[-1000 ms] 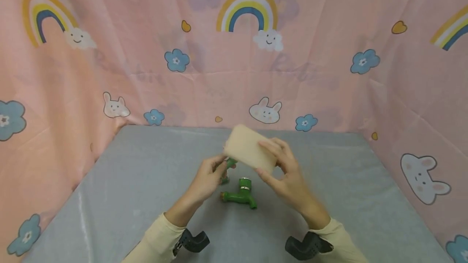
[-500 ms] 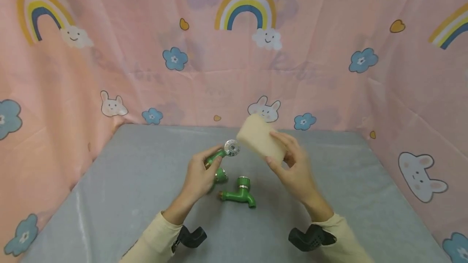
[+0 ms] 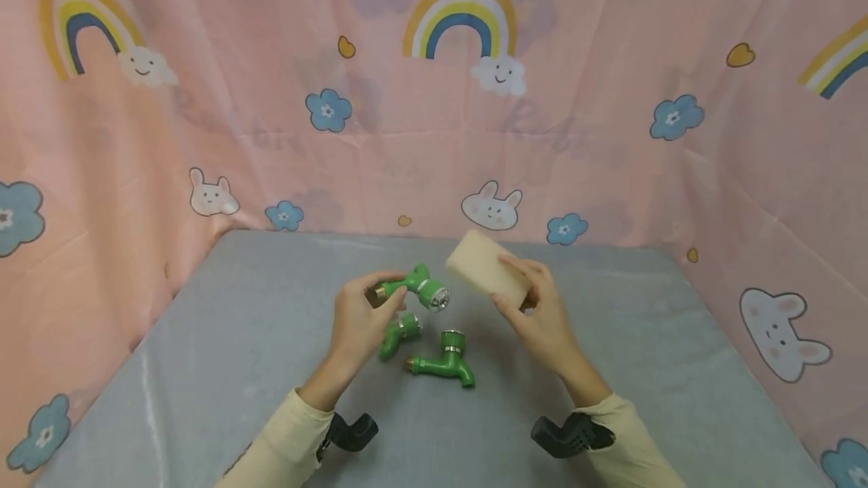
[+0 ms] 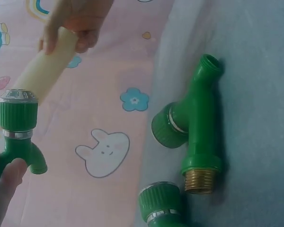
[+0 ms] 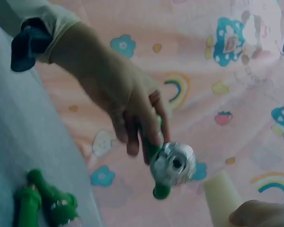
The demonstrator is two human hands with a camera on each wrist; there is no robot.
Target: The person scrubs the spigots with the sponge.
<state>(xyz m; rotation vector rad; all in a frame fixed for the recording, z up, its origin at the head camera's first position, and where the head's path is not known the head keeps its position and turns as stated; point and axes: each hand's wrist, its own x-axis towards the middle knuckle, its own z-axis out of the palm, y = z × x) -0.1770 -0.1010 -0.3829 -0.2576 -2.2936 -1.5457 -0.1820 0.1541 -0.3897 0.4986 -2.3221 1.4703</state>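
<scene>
My left hand (image 3: pixel 359 318) pinches a green faucet (image 3: pixel 414 282) by its threaded end, held up over the table. The faucet's silver-topped knob points toward the right. In my right hand (image 3: pixel 545 330) is a cream-coloured sponge block (image 3: pixel 484 266), gripped between thumb and fingers at its right end. A small gap separates sponge and faucet knob in the head view. Below the hands, a second green faucet (image 3: pixel 441 364) lies on its side, its brass thread facing left. A third green faucet (image 3: pixel 400 333) rests just behind it, partly hidden by my left hand.
A grey cloth covers the table (image 3: pixel 237 367). Behind and on both sides hangs a pink curtain (image 3: pixel 380 164) printed with rainbows, rabbits and flowers. A black wrist mount (image 3: pixel 349 431) sits on the left wrist and another black mount (image 3: pixel 573 435) on the right.
The sponge has drawn away from the faucet toward the right. My left hand has turned the faucet, so its knob now faces right and down; the hand has shifted slightly left.
</scene>
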